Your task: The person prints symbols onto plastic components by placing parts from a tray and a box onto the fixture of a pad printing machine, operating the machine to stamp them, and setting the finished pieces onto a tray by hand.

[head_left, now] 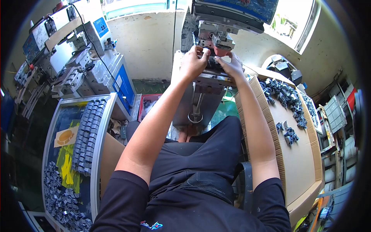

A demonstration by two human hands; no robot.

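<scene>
My left hand is at the machine's work spot, its thumb and fingers curled together near a small dark piece. From the other side, my right hand reaches in with its thumb bent toward the same piece. Both hands are closed, but what lies between the fingers is too small and partly hidden to make out. Just above the right hand hangs a red pad under the metal head of the machine. Beneath the hands runs a metal ledge.
At right, a cardboard surface bears a heap of small dark grey parts. On the left, a framed table holds rows of grey parts, loose parts and yellow strips. Another machine stands behind it.
</scene>
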